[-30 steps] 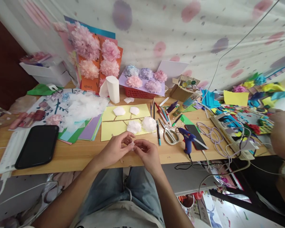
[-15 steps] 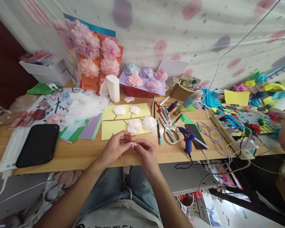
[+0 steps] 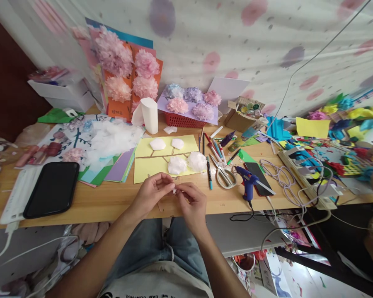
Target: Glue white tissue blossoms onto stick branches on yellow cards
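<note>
Since the earlier frames the two hands have drawn closer together at the table's near edge, and the white scrap of tissue (image 3: pixel 174 191) that showed plainly between them is now almost hidden by the fingertips. The left hand (image 3: pixel 151 193) pinches one side of the scrap between thumb and forefinger; the right hand (image 3: pixel 191 201), just beside it and touching at the fingertips, is closed narrow on the other side. To do this well, I judge the grip should stay light and right at the paper's edge, since tissue this thin tears or crushes under any hard pull. Just beyond the hands lies the yellow card (image 3: pixel 143 165) with four white tissue puffs on it. Farther back, above the right hand, a red basket (image 3: pixel 182 121) carries a lilac sheet of pastel tissue flowers, and to its right an open cardboard box (image 3: pixel 236 120) holds small round pots, too small to identify.
</note>
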Motion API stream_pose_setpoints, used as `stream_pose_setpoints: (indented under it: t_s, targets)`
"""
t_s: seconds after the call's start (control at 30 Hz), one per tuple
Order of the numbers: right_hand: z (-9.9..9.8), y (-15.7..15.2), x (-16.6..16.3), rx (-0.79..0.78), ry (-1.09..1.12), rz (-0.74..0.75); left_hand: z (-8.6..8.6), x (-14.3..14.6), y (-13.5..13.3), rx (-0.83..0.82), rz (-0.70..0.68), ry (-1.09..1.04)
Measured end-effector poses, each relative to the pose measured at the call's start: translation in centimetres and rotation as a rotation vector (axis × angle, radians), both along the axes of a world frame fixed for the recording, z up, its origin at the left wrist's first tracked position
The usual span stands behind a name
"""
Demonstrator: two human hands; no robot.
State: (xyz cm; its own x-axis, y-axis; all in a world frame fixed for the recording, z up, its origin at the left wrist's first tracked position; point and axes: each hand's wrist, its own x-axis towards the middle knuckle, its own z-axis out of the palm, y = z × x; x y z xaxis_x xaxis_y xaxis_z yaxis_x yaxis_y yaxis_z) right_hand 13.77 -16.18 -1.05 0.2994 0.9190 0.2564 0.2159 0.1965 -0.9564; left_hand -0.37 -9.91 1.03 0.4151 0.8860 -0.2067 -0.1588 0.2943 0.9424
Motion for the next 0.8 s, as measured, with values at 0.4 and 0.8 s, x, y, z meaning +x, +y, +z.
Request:
stream_pose_setpoints:
  t_s: [0.4, 0.8]
  targets:
    - [0.0, 0.5, 0.7, -0.152, 0.285, 0.102, -0.8, -0.9, 1.3, 0.152, -0.101, 0.142]
    - [0.2, 2.1, 1.1, -0.259, 0.381, 0.122, -0.2, -0.8, 2.7, 0.220, -0.184, 0.207]
